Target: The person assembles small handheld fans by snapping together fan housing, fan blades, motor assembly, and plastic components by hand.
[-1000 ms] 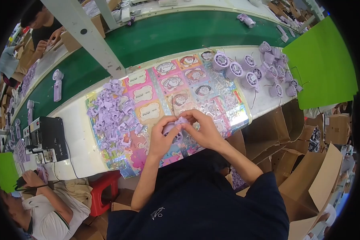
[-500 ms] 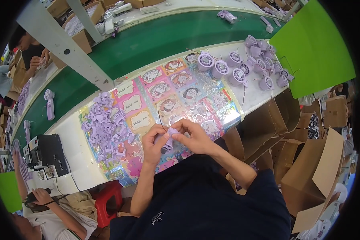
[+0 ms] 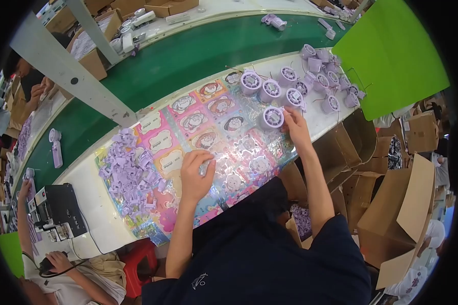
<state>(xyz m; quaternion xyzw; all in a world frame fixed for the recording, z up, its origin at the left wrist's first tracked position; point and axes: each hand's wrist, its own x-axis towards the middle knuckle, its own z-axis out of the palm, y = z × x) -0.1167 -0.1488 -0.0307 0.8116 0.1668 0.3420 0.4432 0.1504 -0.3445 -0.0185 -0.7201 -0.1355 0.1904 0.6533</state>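
Note:
My right hand (image 3: 296,129) grips the edge of a lilac round fan housing (image 3: 273,117), whose slotted round face points up, at the right part of the picture-covered sheet (image 3: 234,184). Over the middle of the sheet, my left hand (image 3: 196,175) has curved fingers with the thumb apart, and nothing shows in it. To its left lies a heap of small lilac plastic parts (image 3: 132,170). Just beyond my right hand sit more lilac round housings (image 3: 294,96), some with thin wires sticking out.
A green belt (image 3: 180,63) runs behind the bench, with a lilac handheld fan body (image 3: 56,147) on it. At left stands a black machine (image 3: 61,203) beside a seated co-worker (image 3: 68,274). A green panel (image 3: 387,66) and open cardboard boxes (image 3: 392,218) are at right.
My hands have parted. The right one has moved away to the right with the lilac housing, which both hands held near the sheet's front edge; the left has let go.

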